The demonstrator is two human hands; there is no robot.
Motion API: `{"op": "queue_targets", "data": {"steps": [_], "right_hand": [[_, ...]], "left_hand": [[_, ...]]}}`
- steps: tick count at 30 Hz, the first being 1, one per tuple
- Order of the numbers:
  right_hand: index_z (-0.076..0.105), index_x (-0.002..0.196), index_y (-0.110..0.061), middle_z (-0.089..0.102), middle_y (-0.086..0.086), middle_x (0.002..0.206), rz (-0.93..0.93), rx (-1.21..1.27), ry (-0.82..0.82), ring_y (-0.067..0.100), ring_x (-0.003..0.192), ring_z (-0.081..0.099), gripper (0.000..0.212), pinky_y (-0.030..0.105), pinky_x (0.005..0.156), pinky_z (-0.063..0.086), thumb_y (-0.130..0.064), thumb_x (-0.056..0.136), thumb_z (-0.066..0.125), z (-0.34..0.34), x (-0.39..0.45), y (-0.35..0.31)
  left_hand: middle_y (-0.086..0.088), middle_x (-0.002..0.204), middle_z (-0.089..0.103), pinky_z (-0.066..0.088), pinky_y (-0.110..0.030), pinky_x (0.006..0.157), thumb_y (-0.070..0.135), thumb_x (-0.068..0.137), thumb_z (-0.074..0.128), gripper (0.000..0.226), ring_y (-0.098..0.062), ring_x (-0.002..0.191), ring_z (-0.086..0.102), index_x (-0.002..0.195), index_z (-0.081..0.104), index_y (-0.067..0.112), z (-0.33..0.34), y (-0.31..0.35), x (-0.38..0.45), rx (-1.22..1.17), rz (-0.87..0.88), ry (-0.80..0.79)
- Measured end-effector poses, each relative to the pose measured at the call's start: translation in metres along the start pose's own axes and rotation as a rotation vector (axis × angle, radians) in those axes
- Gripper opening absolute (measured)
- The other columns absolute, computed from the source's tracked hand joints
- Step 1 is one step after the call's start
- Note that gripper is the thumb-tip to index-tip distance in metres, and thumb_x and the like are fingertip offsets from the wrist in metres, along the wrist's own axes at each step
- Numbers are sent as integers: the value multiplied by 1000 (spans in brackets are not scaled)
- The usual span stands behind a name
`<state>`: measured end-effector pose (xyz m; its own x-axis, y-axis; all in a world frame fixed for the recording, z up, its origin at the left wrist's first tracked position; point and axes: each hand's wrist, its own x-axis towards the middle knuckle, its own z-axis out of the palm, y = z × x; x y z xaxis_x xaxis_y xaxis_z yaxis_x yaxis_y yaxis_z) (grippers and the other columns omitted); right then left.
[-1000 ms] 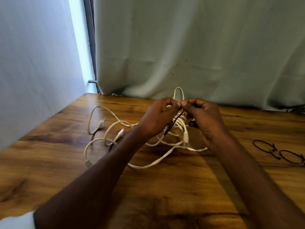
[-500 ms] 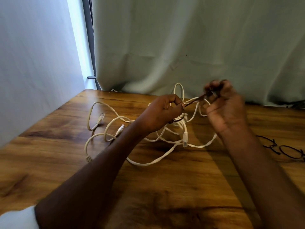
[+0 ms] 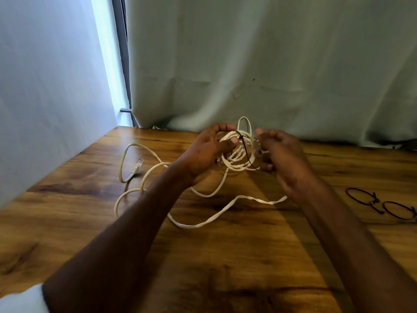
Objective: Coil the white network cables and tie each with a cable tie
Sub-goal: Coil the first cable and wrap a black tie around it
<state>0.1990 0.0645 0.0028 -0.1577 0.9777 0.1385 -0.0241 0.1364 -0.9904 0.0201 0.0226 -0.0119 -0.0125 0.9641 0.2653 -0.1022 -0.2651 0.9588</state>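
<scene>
Two spare black looped cable ties (image 3: 381, 203) lie far right on brown wooden desk (image 3: 225, 256). Left hand (image 3: 209, 152) grips coiled white network cable (image 3: 237, 154), black tie (image 3: 244, 152) around it; right hand (image 3: 279, 152) curled at the coil, grip unclear.

1. We see a white network cable (image 3: 237, 154), cream in the shade.
2. We see a thin black cable tie (image 3: 244, 152) crossing its coil.
3. Two more black ties (image 3: 381, 203) lie looped on the table.
4. The table (image 3: 225, 256) shows warm brown wood grain with dark streaks.
5. The curtain (image 3: 270, 64) is plain pale grey-green.
6. A sleeve (image 3: 20, 300) is white.
</scene>
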Motion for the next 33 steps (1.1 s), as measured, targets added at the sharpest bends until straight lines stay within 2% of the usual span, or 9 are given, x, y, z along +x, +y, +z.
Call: {"op": "queue_targets", "data": {"steps": [3, 6, 7, 13, 18, 21, 24, 28, 33], "right_hand": [[69, 111, -21, 72, 5, 88, -126, -237, -54, 4, 57, 65, 21, 26, 57, 55, -36, 97, 71, 6, -3, 5], [67, 107, -23, 69, 16, 90, -296, -329, 100, 30, 78, 69, 20, 41, 63, 58, -36, 93, 75, 5, -1, 10], [66, 106, -22, 67, 13, 87, -358, -362, 159, 31, 81, 66, 22, 42, 64, 56, -35, 92, 76, 5, -1, 13], [67, 97, -17, 63, -1, 97, -605, -558, 295, 10, 83, 56, 21, 9, 64, 35, -34, 92, 77, 16, -8, 22], [79, 107, -16, 76, -1, 97, -645, -640, 212, 11, 87, 66, 21, 11, 68, 39, -32, 95, 74, 23, -10, 26], [80, 111, -20, 79, -2, 95, -585, -608, 171, 12, 84, 71, 19, 22, 69, 51, -27, 94, 75, 23, -9, 26], [80, 110, -18, 78, -1, 89, -448, -384, 104, 9, 74, 71, 17, 26, 65, 57, -16, 94, 74, 18, -6, 22], [79, 107, -13, 63, -3, 60, -131, 19, -15, 4, 45, 52, 15, 15, 40, 36, -10, 96, 69, 9, -7, 7], [77, 106, -14, 43, -10, 48, 33, 75, -191, 3, 41, 32, 17, 18, 38, 21, -13, 97, 62, 3, -4, 6]], "left_hand": [[-16, 102, 59, 52, -30, 73, 6, 107, 53, 27, -16, 79, 58, 133, 55, 8, 0, -2, 1, -61, 50, -13], [-16, 93, 61, 55, -34, 74, 7, 108, 52, 27, -19, 76, 61, 134, 54, 3, 6, -4, 0, -90, 35, 30], [-14, 88, 63, 55, -36, 74, 8, 108, 52, 27, -20, 75, 62, 134, 54, 1, 8, -5, 1, -96, 24, 63], [-13, 80, 61, 55, -38, 76, 6, 107, 55, 16, -17, 69, 60, 121, 59, 1, 18, -9, 3, -159, 18, 264], [-15, 84, 63, 54, -37, 73, 7, 108, 54, 16, -23, 75, 60, 123, 57, 3, 18, -9, 3, -207, 30, 273], [-11, 81, 62, 54, -29, 63, 8, 109, 51, 17, -23, 75, 61, 125, 55, 4, 17, -7, 2, -231, 37, 247], [-11, 79, 59, 56, -28, 61, 10, 110, 50, 24, -18, 69, 63, 132, 52, 2, 18, -5, -1, -244, 36, 191], [-11, 80, 62, 60, -31, 63, 10, 109, 50, 27, -16, 61, 62, 136, 50, 3, 18, -1, -3, -353, 18, 83], [-7, 81, 59, 51, -28, 59, 11, 109, 51, 25, -10, 56, 45, 132, 52, 2, 15, -5, -2, -395, 30, 106]]}}
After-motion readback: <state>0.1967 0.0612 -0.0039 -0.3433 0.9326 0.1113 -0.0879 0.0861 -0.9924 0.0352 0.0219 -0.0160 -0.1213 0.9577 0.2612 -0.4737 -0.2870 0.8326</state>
